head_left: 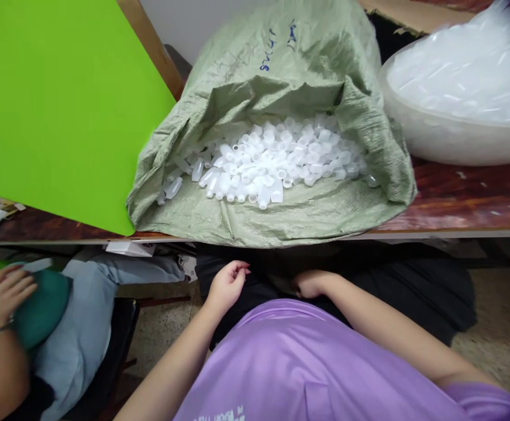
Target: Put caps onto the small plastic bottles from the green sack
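Observation:
My left hand (230, 285) is over my lap just below the table edge, its fingers curled in toward the thumb, and nothing shows between them. Close by on the right, my right hand (311, 283) rests against the dark clothing on my lap. Its fingers are curled and partly hidden, so anything inside cannot be made out. In front of both hands, a pale green woven sack (268, 225) lies on its side with its mouth facing me. Many small translucent white plastic caps (255, 169) are heaped inside its mouth. Neither hand touches the sack or the caps.
A large translucent tub (457, 137) heaped with white pieces stands at the right on the reddish-brown table (469, 199). A bright green board (62, 111) covers the left side. Another person's hand (7, 295) and legs (88, 304) are at the lower left.

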`<state>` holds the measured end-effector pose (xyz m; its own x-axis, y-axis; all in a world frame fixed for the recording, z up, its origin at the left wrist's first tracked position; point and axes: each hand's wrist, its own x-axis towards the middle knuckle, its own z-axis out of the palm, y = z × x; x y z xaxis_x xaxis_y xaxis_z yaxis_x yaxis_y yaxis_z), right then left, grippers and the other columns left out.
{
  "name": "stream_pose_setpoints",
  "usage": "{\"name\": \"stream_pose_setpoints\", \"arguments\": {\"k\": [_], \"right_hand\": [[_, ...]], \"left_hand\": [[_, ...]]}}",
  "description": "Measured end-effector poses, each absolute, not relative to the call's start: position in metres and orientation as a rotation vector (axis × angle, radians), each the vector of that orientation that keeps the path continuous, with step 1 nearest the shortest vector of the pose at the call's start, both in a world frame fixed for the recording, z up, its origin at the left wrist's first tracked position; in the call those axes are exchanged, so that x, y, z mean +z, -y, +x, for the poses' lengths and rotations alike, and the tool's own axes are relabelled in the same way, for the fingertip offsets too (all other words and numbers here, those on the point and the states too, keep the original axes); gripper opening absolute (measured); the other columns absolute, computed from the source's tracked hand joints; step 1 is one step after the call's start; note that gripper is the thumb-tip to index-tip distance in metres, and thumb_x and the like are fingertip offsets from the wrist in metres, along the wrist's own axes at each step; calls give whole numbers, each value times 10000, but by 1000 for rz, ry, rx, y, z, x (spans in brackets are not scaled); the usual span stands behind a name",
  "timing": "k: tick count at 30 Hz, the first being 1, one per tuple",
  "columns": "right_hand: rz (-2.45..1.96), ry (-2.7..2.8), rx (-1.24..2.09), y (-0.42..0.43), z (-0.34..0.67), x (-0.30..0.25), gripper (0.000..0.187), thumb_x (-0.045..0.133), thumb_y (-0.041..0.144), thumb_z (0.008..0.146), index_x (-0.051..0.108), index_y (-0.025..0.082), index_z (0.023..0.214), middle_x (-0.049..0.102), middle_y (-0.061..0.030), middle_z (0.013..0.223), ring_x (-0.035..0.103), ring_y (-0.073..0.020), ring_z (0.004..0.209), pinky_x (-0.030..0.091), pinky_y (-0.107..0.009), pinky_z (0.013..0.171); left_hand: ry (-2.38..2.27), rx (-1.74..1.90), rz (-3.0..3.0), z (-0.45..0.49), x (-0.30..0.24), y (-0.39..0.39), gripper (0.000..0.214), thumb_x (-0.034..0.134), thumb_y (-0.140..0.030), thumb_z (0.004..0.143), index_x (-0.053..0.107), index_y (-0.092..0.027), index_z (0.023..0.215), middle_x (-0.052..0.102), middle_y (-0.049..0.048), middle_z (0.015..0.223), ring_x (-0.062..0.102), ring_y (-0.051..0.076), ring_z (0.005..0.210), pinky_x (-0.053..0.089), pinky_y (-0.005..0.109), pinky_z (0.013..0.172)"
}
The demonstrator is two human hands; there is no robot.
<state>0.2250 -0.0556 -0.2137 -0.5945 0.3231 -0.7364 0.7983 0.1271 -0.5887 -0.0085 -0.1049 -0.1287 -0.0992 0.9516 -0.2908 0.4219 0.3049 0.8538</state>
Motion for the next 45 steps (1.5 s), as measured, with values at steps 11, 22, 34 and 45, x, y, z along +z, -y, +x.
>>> {"name": "stream_pose_setpoints", "arguments": {"k": [11,22,34,45], "right_hand": [[945,-1794,-1374,49,199,-229,297,511,332,872,544,158,1111,559,-68,1121,567,-186,954,492,-381,802],[944,-1823,-1243,47,210,-225,328,521,334,865,529,144,1133,555,-74,1127,565,-195,963,490,-397,804],[718,-1935,-1285,48,215,-229,322,518,336,867,536,144,1124,560,-69,1120,567,-194,958,491,-392,800],[689,-1972,-1294,55,214,-214,295,518,332,868,549,142,1092,577,-65,1080,578,-175,921,497,-376,783]], "left_hand": [[-1802,799,1147,-44,-120,128,232,553,-324,739,604,-149,882,646,38,783,577,114,606,472,250,624],[-1774,616,1480,-34,-120,131,258,462,-312,808,600,-166,970,667,54,866,631,151,724,505,284,706],[-1914,-108,2172,-23,-107,138,296,388,-239,865,624,-193,1038,665,47,1019,604,189,926,459,288,833],[-1642,-262,2336,-5,-106,134,285,418,-192,853,628,-162,1043,644,79,1003,570,200,848,455,330,805]]}}
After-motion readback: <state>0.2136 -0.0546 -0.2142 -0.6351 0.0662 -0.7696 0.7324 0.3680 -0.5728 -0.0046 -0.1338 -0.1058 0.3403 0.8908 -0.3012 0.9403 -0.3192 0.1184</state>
